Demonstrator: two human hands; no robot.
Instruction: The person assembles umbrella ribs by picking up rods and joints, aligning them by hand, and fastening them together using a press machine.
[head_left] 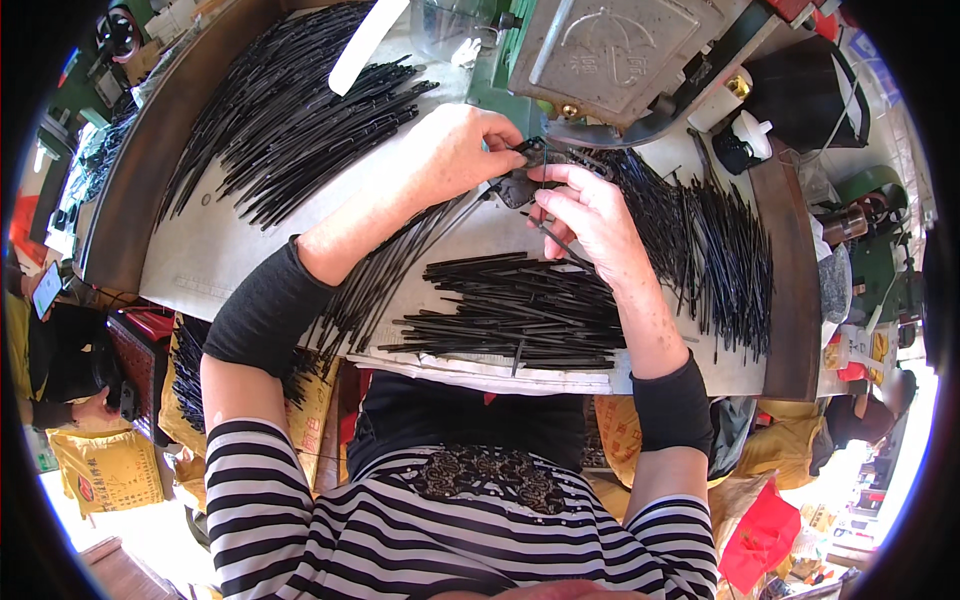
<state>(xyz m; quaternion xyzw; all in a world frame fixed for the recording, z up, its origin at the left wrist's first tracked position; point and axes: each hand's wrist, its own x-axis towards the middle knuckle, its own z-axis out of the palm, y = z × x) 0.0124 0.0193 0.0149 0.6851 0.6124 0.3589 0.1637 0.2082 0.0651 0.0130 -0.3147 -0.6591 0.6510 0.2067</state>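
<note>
Under the head of a green and grey bench machine, my two hands work close together. My left hand has its fingers closed in a pinch at a small dark part, at the near ends of several ribs that trail toward the table edge. A thin black rod, looking like an umbrella rib, lies in the curled fingers of my right hand. That hand's thumb and forefinger reach to the dark metal block at the machine. What exactly sits between my left fingertips is hidden.
Piles of black ribs lie at the far left, in front of me and at the right. Raised brown edges bound the table. Yellow sacks stand below. A person's hand shows at the left.
</note>
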